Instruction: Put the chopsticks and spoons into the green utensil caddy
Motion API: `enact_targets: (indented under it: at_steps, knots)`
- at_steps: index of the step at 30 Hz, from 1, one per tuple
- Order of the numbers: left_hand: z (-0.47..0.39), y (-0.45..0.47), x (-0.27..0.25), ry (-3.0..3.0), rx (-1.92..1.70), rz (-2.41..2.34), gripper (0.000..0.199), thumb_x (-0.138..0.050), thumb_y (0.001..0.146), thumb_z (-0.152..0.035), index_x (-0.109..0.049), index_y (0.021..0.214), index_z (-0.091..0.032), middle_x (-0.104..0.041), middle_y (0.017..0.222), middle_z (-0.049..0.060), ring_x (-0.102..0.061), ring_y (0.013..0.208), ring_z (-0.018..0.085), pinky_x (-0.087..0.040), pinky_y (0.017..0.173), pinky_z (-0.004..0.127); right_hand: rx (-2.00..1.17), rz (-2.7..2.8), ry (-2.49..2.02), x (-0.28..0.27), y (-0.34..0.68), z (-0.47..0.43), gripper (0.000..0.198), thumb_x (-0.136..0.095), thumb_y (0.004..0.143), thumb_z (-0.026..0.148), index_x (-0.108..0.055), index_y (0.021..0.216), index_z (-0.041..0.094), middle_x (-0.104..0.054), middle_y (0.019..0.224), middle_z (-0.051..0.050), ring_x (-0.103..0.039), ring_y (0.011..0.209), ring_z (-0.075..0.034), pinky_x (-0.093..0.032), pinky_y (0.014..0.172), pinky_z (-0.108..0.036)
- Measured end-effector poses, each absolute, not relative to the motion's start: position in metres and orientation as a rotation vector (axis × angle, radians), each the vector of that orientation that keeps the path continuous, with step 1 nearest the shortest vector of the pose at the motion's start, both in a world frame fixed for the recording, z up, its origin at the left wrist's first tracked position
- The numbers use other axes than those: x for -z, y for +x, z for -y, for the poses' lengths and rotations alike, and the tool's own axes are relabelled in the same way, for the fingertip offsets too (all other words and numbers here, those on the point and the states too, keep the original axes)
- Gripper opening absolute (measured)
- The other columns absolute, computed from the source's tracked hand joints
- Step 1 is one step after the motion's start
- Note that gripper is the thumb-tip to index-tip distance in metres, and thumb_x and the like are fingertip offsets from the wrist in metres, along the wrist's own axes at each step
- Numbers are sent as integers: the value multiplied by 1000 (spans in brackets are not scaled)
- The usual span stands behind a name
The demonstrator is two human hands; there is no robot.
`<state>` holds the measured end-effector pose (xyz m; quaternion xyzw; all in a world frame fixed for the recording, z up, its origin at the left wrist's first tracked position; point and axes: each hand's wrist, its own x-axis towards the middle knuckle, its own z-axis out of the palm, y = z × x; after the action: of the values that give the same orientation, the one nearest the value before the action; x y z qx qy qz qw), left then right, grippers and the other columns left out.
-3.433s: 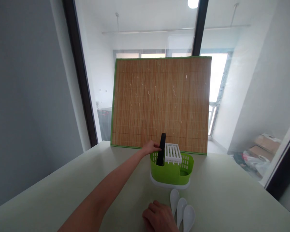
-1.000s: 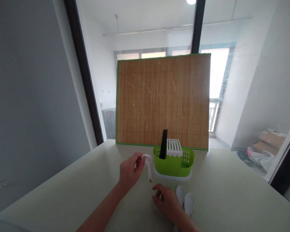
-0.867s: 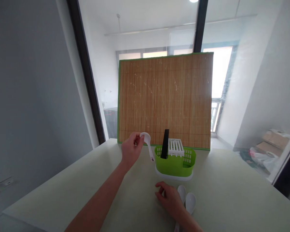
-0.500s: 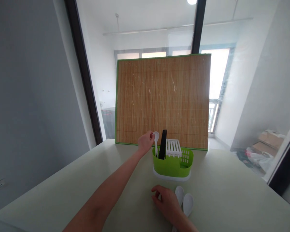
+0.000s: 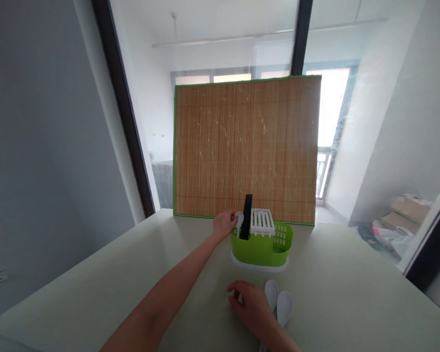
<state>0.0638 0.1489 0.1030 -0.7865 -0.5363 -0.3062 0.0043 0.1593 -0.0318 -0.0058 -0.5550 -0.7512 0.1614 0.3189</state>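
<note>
My left hand [image 5: 225, 223] is closed on the bowl end of a white spoon [image 5: 239, 218]. The spoon stands upright, its lower part inside the left end of a green cutlery holder [image 5: 254, 251] with a white base. Black chopsticks [image 5: 247, 215] lean in the holder just right of the spoon. My right hand [image 5: 250, 305] rests on the near table, fingers loosely curled, with a gap between thumb and forefinger and nothing in it. Beside it lie two white spoons [image 5: 285, 305], bowls pointing away from me; the hand and wrist partly hide one.
A white slatted rack [image 5: 262, 221] sits on top of the holder, right of the chopsticks. Behind it, a bamboo mat [image 5: 245, 151] with green edging stands upright at the far edge of the pale table [image 5: 132, 274]. Boxes and bags [image 5: 403, 220] lie beyond at the right.
My left hand has lowered the white spoon deeper into the green holder and moved slightly right. My right hand and the two spoons beside it stay in place.
</note>
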Motion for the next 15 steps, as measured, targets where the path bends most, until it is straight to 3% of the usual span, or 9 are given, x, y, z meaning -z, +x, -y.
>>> enact_targets:
  at_steps: [6,9,12,15]
  knots:
    - [-145,62,-108,-2489,927,1691,21,-52,80,-36,-63,79,-18,-64,82,5,-58,78,19,-37,61,25,-406,1991,-1438,6,158,34,23,-56,76,16,-63,94,28,-67,79,5,-61,70,-12,-35,62,-21]
    - [-139,57,-113,-2485,973,1685,25,-54,78,-38,-62,92,-19,-64,87,5,-58,80,18,-37,60,24,-380,1975,-1357,2,157,35,21,-55,77,17,-64,93,27,-67,77,4,-60,67,-12,-36,61,-21]
    - [-121,47,-116,-2396,1287,1628,33,-52,80,-42,-56,105,-21,-62,88,2,-57,75,15,-36,60,23,-327,1880,-1225,-7,161,37,18,-50,81,20,-64,91,25,-65,71,3,-56,59,-11,-36,58,-20]
    - [-87,41,-101,-2339,1598,1575,26,-45,84,-41,-55,96,-20,-61,77,-1,-52,61,11,-36,57,22,-217,1671,-1183,-17,168,39,18,-47,85,25,-64,91,22,-60,63,3,-51,52,-10,-35,53,-20]
